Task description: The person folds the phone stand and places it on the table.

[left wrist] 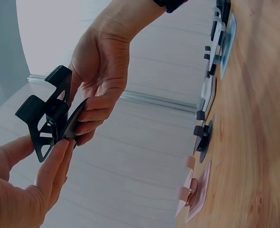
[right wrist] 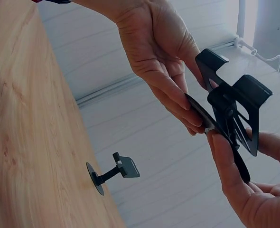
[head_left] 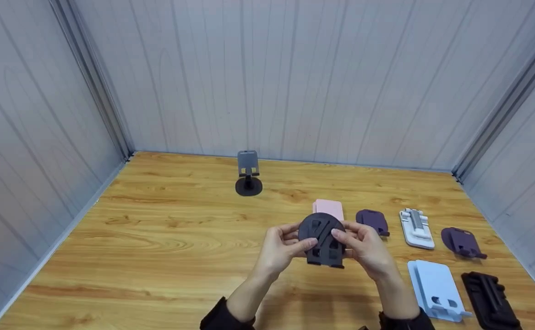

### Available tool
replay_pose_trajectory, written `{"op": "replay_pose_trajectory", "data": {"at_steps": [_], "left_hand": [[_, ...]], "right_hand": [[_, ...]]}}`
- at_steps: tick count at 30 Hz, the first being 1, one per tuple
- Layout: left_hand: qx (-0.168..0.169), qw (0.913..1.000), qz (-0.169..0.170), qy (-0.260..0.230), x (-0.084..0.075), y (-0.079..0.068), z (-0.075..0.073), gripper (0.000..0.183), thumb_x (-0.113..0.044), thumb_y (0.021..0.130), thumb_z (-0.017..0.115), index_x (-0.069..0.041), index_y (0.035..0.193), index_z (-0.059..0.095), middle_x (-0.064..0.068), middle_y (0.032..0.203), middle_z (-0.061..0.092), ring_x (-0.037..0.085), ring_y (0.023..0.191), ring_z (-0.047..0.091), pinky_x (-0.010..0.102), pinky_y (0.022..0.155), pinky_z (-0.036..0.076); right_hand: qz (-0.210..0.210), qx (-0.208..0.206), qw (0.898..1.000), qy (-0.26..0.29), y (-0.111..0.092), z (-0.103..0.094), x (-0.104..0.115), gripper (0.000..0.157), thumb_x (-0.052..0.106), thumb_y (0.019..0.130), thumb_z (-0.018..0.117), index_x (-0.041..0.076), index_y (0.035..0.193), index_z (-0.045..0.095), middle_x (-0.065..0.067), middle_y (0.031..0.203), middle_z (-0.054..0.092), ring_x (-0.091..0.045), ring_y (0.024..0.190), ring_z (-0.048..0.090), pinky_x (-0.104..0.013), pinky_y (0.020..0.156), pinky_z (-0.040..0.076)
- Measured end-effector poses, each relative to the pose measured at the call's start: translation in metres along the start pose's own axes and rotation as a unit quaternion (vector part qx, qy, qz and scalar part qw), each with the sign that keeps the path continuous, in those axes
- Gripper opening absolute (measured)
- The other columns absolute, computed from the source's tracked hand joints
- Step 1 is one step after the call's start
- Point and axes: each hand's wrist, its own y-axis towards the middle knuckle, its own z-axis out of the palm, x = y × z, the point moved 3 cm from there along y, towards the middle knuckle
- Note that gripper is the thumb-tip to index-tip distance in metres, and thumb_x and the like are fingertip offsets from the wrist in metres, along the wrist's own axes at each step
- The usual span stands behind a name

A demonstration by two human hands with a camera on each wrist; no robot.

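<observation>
Both hands hold a black phone stand (head_left: 324,238) with a round base above the table, its cradle lips toward the person. My left hand (head_left: 277,250) pinches its left side, thumb on the front and fingers behind. On the opposite side my right hand (head_left: 366,247) grips it the same way. In the left wrist view the cradle of the black phone stand (left wrist: 47,116) is tilted away from its round base. The right wrist view shows fingers of both hands under the base of the black phone stand (right wrist: 228,123). Behind it lies a folded pink stand (head_left: 329,208), partly covered.
A grey phone stand (head_left: 248,172) stands unfolded near the back wall. To the right lie two purple folded stands (head_left: 373,222) (head_left: 463,243), a white one (head_left: 417,228), a light blue one (head_left: 438,288) and a black rectangular one (head_left: 492,300). White panels (head_left: 267,78) enclose the table.
</observation>
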Motion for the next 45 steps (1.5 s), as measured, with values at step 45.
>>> {"op": "replay_pose_trajectory", "data": {"at_steps": [45], "left_hand": [[-0.062, 0.9971, -0.044, -0.002, 0.041, 0.022, 0.008, 0.047, 0.011, 0.094, 0.071, 0.024, 0.136, 0.054, 0.027, 0.11, 0.078, 0.016, 0.09, 0.076, 0.032, 0.08, 0.069]], "right_hand": [[0.022, -0.145, 0.987, -0.067, 0.002, -0.003, -0.015, 0.038, -0.017, 0.102, 0.059, -0.025, 0.137, 0.048, 0.007, 0.082, 0.072, -0.003, 0.074, 0.069, -0.02, 0.071, 0.064]]}}
